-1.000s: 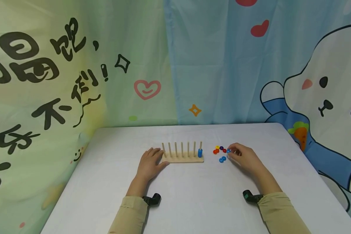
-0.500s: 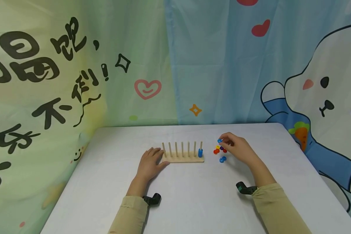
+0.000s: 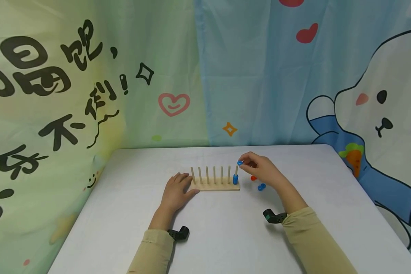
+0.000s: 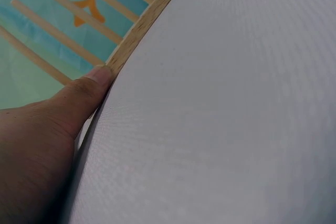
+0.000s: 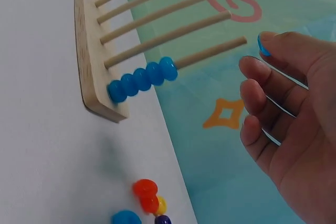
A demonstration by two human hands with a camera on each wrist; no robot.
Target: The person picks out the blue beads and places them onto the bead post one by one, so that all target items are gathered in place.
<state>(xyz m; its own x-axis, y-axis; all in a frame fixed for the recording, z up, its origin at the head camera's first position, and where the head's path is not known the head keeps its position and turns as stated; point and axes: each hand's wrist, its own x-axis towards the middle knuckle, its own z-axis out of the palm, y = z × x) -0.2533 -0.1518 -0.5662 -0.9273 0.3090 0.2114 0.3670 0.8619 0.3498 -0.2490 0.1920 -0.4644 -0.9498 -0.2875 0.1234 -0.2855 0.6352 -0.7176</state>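
Observation:
A wooden peg rack (image 3: 215, 187) with a row of upright pegs stands on the white table. Several blue beads (image 5: 142, 78) are stacked on its rightmost peg, whose upper part is bare. My left hand (image 3: 176, 192) holds the left end of the rack, thumb pressed against the front edge of the base. Between thumb and index finger, my right hand (image 3: 260, 169) pinches one blue bead (image 3: 239, 163), close beside and above the tip of the rightmost peg. In the right wrist view the fingers hide most of that bead.
Loose beads lie on the table right of the rack: two blue beads (image 3: 262, 187), red-orange beads (image 5: 147, 192), a yellow bead (image 5: 161, 205) and a dark purple bead (image 5: 163, 220). A printed curtain (image 3: 239, 76) hangs behind the table.
My right hand has lifted a blue bead from beside the loose beads and carried it up and left to the rightmost peg's tip. My left hand stays on the rack.

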